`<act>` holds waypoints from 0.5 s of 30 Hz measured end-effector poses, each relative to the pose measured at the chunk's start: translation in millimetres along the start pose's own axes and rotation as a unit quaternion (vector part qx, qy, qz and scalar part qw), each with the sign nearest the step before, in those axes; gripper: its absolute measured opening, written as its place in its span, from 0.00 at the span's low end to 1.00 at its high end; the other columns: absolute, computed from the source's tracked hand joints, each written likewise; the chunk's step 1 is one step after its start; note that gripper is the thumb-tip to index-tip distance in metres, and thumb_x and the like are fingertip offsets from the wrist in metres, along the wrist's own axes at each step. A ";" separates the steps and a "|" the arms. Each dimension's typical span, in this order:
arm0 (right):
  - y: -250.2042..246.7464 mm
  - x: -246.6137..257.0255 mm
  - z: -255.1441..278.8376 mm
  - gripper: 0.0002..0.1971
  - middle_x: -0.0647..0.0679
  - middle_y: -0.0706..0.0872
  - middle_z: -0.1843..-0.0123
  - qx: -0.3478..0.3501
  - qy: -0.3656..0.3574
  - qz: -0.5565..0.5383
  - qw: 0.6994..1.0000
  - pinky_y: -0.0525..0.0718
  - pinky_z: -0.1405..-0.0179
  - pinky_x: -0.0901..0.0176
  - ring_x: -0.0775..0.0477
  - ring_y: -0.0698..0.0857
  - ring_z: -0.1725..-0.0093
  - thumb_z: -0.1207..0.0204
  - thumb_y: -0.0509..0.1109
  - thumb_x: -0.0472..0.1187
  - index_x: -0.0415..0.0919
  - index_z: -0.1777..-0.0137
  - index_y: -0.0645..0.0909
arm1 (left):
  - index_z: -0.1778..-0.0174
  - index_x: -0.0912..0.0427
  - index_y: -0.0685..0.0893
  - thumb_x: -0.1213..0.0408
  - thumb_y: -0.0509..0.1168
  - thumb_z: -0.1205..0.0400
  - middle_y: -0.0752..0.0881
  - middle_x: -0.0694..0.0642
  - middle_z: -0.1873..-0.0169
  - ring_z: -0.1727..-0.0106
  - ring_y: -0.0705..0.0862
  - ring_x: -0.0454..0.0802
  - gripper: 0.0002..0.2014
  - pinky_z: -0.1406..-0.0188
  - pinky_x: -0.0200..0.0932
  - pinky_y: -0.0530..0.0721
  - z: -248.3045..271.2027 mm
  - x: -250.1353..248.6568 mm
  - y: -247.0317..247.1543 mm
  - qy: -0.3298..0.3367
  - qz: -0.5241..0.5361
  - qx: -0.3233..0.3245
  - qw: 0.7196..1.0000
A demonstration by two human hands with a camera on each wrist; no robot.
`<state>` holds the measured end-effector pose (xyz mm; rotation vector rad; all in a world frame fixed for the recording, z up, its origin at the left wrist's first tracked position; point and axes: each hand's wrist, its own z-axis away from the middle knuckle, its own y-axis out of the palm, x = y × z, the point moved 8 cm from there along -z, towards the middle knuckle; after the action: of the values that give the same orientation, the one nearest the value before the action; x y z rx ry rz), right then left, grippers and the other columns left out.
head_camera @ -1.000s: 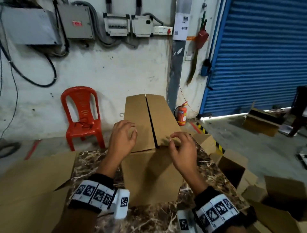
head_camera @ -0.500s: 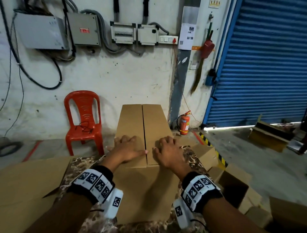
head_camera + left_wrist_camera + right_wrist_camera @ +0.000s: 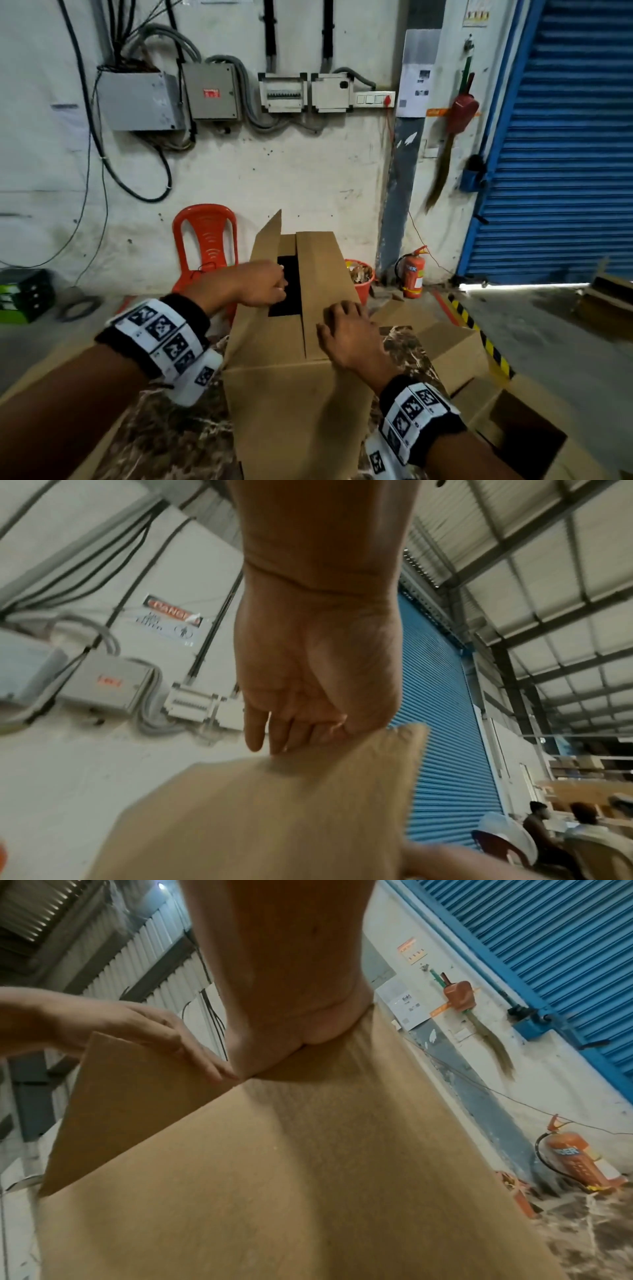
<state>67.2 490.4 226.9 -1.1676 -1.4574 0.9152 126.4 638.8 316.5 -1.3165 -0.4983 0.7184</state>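
Observation:
A brown cardboard box point(image 3: 291, 404) stands on the marble table. My left hand point(image 3: 263, 284) grips the inner edge of the box's left top flap point(image 3: 269, 240), which stands raised over a dark opening point(image 3: 289, 287). In the left wrist view the left hand's fingers point(image 3: 294, 731) reach down behind that flap point(image 3: 274, 818). My right hand point(image 3: 346, 329) lies flat, palm down, on the right top flap point(image 3: 322, 270), which is down. In the right wrist view the heel of the right hand point(image 3: 284, 1031) presses on the box point(image 3: 308, 1177). The left hand point(image 3: 154, 1031) holds the raised flap point(image 3: 130, 1096) beside it.
The marble table point(image 3: 171, 438) carries the box. A flat cardboard sheet point(image 3: 34, 377) lies at the left and open boxes point(image 3: 520, 445) at the right. Behind are a red chair point(image 3: 205, 236), a red bucket point(image 3: 361, 277), a fire extinguisher point(image 3: 412, 274) and a blue shutter point(image 3: 565, 137).
Both hands pressed the two flaps down together half a second ago. The left hand has since lifted the left flap, showing the dark inside. The right hand stays on the right flap.

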 end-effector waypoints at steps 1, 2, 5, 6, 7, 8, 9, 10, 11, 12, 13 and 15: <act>-0.6 -0.5 -0.4 0.26 0.40 0.74 0.28 -0.002 -0.003 0.001 1.000 0.78 0.35 0.37 0.37 0.70 0.28 0.17 0.53 0.61 0.44 0.29 0.71 | 0.74 0.56 0.77 0.46 0.52 0.27 0.87 0.62 0.58 0.53 0.86 0.58 0.19 0.40 0.61 0.81 6.5 8.3 -12.6 -0.018 -0.033 0.014 0.999; -1.0 -0.9 -1.2 0.25 0.40 0.74 0.28 -0.004 -0.006 0.002 1.000 0.78 0.35 0.37 0.37 0.70 0.28 0.17 0.53 0.60 0.44 0.29 0.71 | 0.72 0.56 0.79 0.47 0.54 0.28 0.87 0.60 0.60 0.56 0.85 0.56 0.18 0.46 0.60 0.83 14.0 17.3 -23.8 -0.043 -0.062 0.034 0.997; 1.0 -2.1 -4.8 0.25 0.41 0.74 0.29 -0.006 -0.006 0.000 1.000 0.79 0.37 0.39 0.38 0.70 0.28 0.18 0.54 0.60 0.45 0.30 0.72 | 0.59 0.60 0.85 0.59 0.61 0.19 0.86 0.58 0.58 0.53 0.84 0.56 0.10 0.47 0.51 0.83 39.6 48.3 -42.5 -0.146 -0.103 0.098 0.979; 2.0 -2.2 -5.3 0.25 0.42 0.74 0.29 -0.006 -0.006 0.000 1.000 0.79 0.37 0.40 0.39 0.70 0.28 0.18 0.54 0.61 0.45 0.30 0.72 | 0.50 0.62 0.86 0.59 0.63 0.18 0.86 0.59 0.50 0.46 0.84 0.56 0.12 0.45 0.47 0.81 46.8 61.1 -40.6 -0.186 -0.105 0.120 0.970; 3.0 -1.4 -5.6 0.25 0.42 0.74 0.29 -0.007 -0.008 0.001 1.000 0.79 0.38 0.40 0.39 0.69 0.28 0.19 0.54 0.61 0.45 0.30 0.72 | 0.41 0.63 0.85 0.55 0.63 0.17 0.85 0.59 0.43 0.41 0.83 0.56 0.16 0.43 0.45 0.79 54.1 76.2 -32.0 -0.223 -0.101 0.143 0.959; 3.9 -0.2 -5.7 0.26 0.42 0.74 0.29 -0.010 -0.011 0.001 1.000 0.78 0.38 0.40 0.39 0.69 0.28 0.19 0.54 0.61 0.45 0.30 0.72 | 0.36 0.63 0.83 0.50 0.63 0.17 0.84 0.59 0.38 0.38 0.82 0.56 0.21 0.41 0.45 0.78 61.0 91.0 -15.3 -0.255 -0.081 0.165 0.949; 3.3 0.3 -5.2 0.26 0.42 0.74 0.28 -0.014 -0.014 0.000 1.000 0.78 0.37 0.40 0.40 0.69 0.28 0.19 0.54 0.60 0.44 0.30 0.72 | 0.35 0.63 0.82 0.44 0.63 0.17 0.83 0.59 0.36 0.38 0.82 0.56 0.26 0.40 0.45 0.79 65.2 103.0 4.1 -0.282 -0.040 0.177 0.942; 3.5 1.3 -5.1 0.25 0.42 0.74 0.28 -0.016 -0.015 -0.004 1.000 0.78 0.37 0.40 0.40 0.69 0.28 0.19 0.54 0.60 0.44 0.30 0.72 | 0.35 0.62 0.82 0.37 0.61 0.19 0.83 0.59 0.36 0.40 0.82 0.55 0.30 0.39 0.48 0.81 68.5 112.7 26.9 -0.304 0.014 0.175 0.936; 3.2 1.6 -4.6 0.26 0.42 0.73 0.27 -0.017 -0.014 -0.006 1.000 0.77 0.36 0.40 0.40 0.69 0.27 0.19 0.54 0.60 0.44 0.29 0.72 | 0.37 0.60 0.83 0.32 0.58 0.21 0.83 0.58 0.38 0.43 0.83 0.55 0.33 0.43 0.51 0.84 70.1 119.8 48.7 -0.321 0.080 0.157 0.931; 3.3 2.3 -4.3 0.26 0.42 0.73 0.26 -0.016 -0.013 -0.007 1.000 0.76 0.35 0.40 0.40 0.68 0.26 0.19 0.54 0.60 0.44 0.29 0.72 | 0.38 0.58 0.82 0.30 0.55 0.21 0.83 0.57 0.41 0.45 0.83 0.55 0.35 0.49 0.51 0.86 71.7 121.7 70.8 -0.336 0.153 0.137 0.919; 3.8 3.0 -4.2 0.27 0.42 0.72 0.26 -0.017 -0.010 -0.007 1.000 0.76 0.34 0.39 0.40 0.68 0.25 0.19 0.54 0.61 0.44 0.28 0.71 | 0.38 0.58 0.82 0.30 0.52 0.19 0.84 0.57 0.42 0.46 0.83 0.55 0.34 0.55 0.49 0.85 71.6 117.2 91.7 -0.351 0.236 0.112 0.899; 5.5 4.5 -5.6 0.31 0.42 0.72 0.25 -0.015 -0.005 -0.006 1.000 0.75 0.33 0.38 0.39 0.67 0.24 0.20 0.53 0.65 0.44 0.28 0.72 | 0.44 0.55 0.82 0.37 0.52 0.15 0.85 0.59 0.45 0.48 0.84 0.56 0.25 0.58 0.49 0.84 63.2 101.7 126.6 -0.356 0.428 0.029 0.830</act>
<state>73.7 495.9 223.9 -1.1771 -1.4891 0.8948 128.6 766.9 198.5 -1.1522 -0.4439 2.0045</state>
